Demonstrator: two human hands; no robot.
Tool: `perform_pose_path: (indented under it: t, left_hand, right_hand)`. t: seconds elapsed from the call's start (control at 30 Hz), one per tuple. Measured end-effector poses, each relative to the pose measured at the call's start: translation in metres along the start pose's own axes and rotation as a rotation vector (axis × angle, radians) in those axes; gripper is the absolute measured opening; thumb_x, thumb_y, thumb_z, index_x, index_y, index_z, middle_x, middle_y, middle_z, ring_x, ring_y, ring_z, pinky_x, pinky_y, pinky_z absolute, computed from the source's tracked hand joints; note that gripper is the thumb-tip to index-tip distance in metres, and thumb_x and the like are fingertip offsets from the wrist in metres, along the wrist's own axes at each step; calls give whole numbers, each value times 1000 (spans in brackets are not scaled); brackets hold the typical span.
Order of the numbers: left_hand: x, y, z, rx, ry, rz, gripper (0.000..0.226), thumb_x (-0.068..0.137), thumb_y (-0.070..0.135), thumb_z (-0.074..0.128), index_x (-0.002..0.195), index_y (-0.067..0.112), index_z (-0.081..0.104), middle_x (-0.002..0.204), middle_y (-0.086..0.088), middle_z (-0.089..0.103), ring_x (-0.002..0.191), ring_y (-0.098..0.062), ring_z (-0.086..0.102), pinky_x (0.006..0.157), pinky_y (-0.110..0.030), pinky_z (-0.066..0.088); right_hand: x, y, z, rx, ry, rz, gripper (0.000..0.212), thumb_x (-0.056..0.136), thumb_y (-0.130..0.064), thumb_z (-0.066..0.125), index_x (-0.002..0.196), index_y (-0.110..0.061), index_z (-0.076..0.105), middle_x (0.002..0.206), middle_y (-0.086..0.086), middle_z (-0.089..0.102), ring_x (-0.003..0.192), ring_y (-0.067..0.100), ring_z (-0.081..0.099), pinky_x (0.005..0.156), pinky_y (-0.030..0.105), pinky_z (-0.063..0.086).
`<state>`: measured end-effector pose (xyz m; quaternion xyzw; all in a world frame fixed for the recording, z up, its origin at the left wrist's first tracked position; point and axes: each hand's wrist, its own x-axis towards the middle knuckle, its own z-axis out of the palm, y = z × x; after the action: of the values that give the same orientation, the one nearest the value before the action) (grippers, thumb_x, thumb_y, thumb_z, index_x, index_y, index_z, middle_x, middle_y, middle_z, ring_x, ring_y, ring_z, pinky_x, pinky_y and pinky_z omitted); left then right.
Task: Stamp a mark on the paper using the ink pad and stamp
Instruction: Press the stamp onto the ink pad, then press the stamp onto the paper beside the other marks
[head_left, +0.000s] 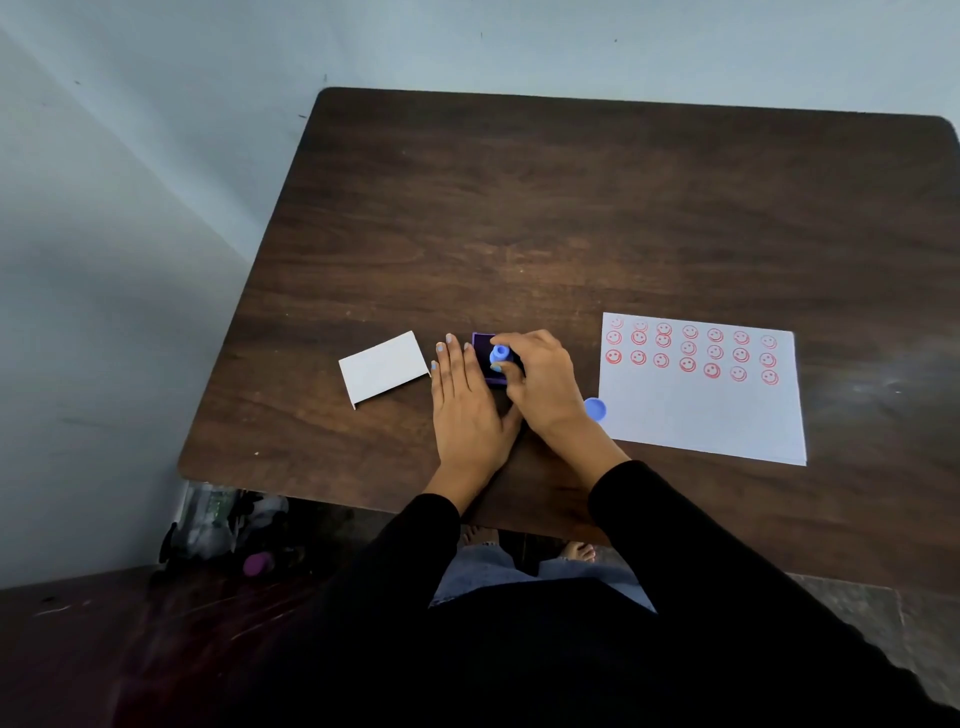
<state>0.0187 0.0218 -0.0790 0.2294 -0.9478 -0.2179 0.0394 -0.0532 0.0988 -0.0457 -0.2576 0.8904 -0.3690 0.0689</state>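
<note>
A small purple ink pad (483, 344) lies on the dark wooden table (571, 218) near its front edge. My right hand (540, 384) grips a blue stamp (500, 354) and holds it down on the pad. My left hand (465, 410) lies flat on the table against the pad's left side, fingers together. To the right lies a white sheet of paper (696, 415) with three rows of red smiley marks (688, 351) across its top; its lower half is blank.
A white lid or card (383, 368) lies left of my left hand. A blue cap (596, 409) rests at the paper's left edge. A grey wall stands behind and left of the table. Bags sit on the floor under its left corner.
</note>
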Motion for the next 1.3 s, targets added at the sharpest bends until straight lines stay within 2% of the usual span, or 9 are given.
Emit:
perform_pose_path:
  t: [0.13,0.33,0.53,0.73,0.8,0.93,1.1,1.2,1.3]
  left_hand:
    - [0,-1,-1,-12,5,2,86,86,46,53,145,-4,15,156,-24,7,147,-32,3,120,-39,1]
    - [0,-1,1,-10,9,11,85,87,45,52,145,-4,14,157,-23,6,147,-31,1,120,-38,-1]
    - [-1,-2,1,-2,11,16,86,87,49,50,145,-4,14,156,-24,7,147,-32,3,120,-38,0]
    - [-2,2,-2,7,13,17,89,86,53,44,145,-5,10,156,-25,4,147,-34,0,121,-42,1]
    - [-4,5,-6,8,67,97,93,84,58,44,145,-4,11,155,-27,6,146,-37,1,120,-42,1]
    - [-14,18,-1,49,109,469,77,87,55,47,147,14,20,155,-23,17,146,-32,6,119,-40,5]
    - [-26,34,13,168,94,702,54,90,52,46,136,24,47,152,-19,29,144,-34,17,117,-48,16]
    - [-27,34,13,172,114,708,42,89,49,48,117,21,63,148,-20,36,141,-36,23,116,-48,16]
    - [-28,33,8,118,152,625,34,90,45,48,101,20,67,146,-17,41,140,-33,29,115,-48,18]
  right_hand:
    - [5,0,-1,-29,-10,22,18,81,-8,64,99,-8,64,100,12,67,95,24,54,80,23,35]
    - [3,-2,0,-7,-1,32,23,81,-5,62,103,-10,64,100,14,66,95,25,55,80,28,41]
    - [8,-1,0,-32,25,34,13,76,-6,66,89,-8,65,89,12,68,87,25,55,73,27,38]
    - [4,-4,1,-19,40,47,16,79,-8,66,95,-10,66,93,9,69,91,24,55,76,30,41]
    - [4,-5,-6,52,47,98,21,80,-12,68,101,-14,67,98,6,71,93,20,57,79,25,40]
    - [3,3,-40,627,339,425,23,76,-14,73,98,-16,69,92,3,73,85,8,66,81,19,51]
    - [2,38,-78,926,609,679,22,81,-16,70,102,-10,68,93,5,72,84,13,67,77,22,54]
    - [-5,56,-87,983,687,782,17,83,-20,68,98,-13,70,80,-5,71,73,10,66,67,19,54]
    - [-15,67,-92,981,707,826,9,82,-23,69,90,-19,70,77,-8,70,72,11,66,63,18,53]
